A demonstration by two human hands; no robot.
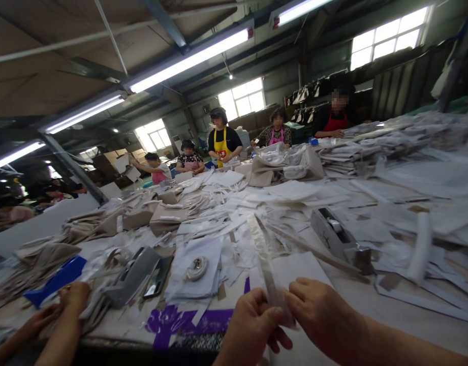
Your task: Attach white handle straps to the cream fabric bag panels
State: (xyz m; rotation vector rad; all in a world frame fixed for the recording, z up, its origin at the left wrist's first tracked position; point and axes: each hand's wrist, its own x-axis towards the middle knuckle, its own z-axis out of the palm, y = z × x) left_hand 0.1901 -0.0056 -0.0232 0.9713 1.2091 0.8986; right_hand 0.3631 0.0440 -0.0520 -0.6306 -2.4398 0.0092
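Note:
Both hands hold a long, narrow strap [269,272] wrapped in clear plastic, close to the table's front edge. My left hand [254,325] pinches its lower part between thumb and fingers. Just to the right, my right hand [319,312] closes on the same strap with bent fingers. The strap runs away from me over the white sheets. Under it lies a white sheet [300,269]. Left of my hands, a coiled white strap [196,268] with a metal piece rests on a stack of white paper [211,249].
Grey tape dispensers stand right [335,236] and left [132,277], the latter beside a phone [158,277]. Purple tape [195,321] covers part of the front edge. A co-worker's hands [68,300] work at lower left. Beige bags [168,216] and papers cover the table; several people stand beyond.

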